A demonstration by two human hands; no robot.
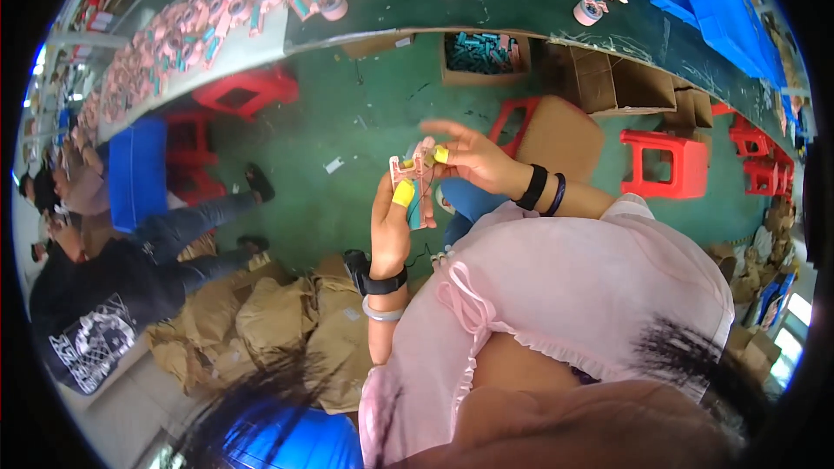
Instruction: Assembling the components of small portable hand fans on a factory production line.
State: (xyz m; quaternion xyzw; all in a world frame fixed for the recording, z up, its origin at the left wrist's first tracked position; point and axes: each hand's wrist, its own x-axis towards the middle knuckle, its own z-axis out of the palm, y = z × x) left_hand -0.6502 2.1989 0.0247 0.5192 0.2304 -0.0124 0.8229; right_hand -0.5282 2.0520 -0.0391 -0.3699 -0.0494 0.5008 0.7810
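Evidently pinching a pink-and-teal plastic piece [426, 195] with thumb and fingers of the left hand [389, 227], touching its far end with the right hand [483, 162] just beside, forefinger spread away, leaving any pinch there impossible to tell. Possibly risking a drop to the green floor [369, 113] beneath both hands, from relying on fingertips alone or from sliding yellow finger covers [403, 193].

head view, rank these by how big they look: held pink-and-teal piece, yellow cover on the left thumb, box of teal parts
1. box of teal parts
2. held pink-and-teal piece, partly hidden
3. yellow cover
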